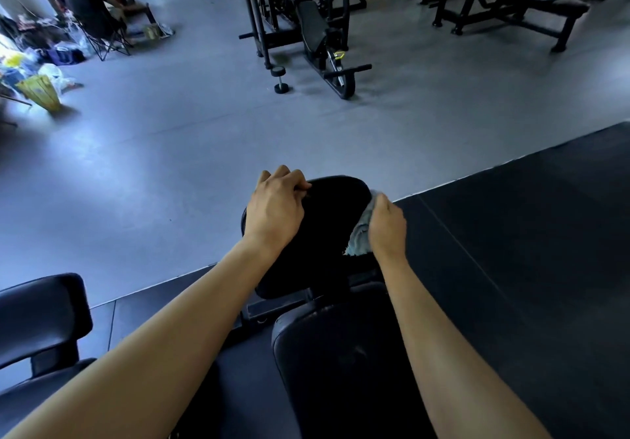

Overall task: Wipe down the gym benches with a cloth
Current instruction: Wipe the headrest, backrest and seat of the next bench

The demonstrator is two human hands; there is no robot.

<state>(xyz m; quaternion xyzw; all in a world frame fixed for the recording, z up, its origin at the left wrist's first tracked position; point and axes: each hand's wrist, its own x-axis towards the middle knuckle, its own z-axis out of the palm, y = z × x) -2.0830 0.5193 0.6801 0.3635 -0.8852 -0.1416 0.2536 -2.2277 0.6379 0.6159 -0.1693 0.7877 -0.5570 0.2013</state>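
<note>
A black padded bench stands in front of me, with a long back pad [341, 363] near me and a smaller seat pad [327, 220] beyond it. My left hand [274, 205] grips the far left edge of the seat pad, fingers curled over its rim. My right hand [387, 225] holds a crumpled light blue-grey cloth [361, 235] and presses it against the right side of the seat pad.
Another black padded bench [41, 316] stands at lower left. Black mat flooring [528, 234] lies to the right, grey floor ahead. A weight machine [306, 29] and a dumbbell [281, 80] stand further off, more benches [538, 5] at the back right, bags and a seated person [92, 9] at the far left.
</note>
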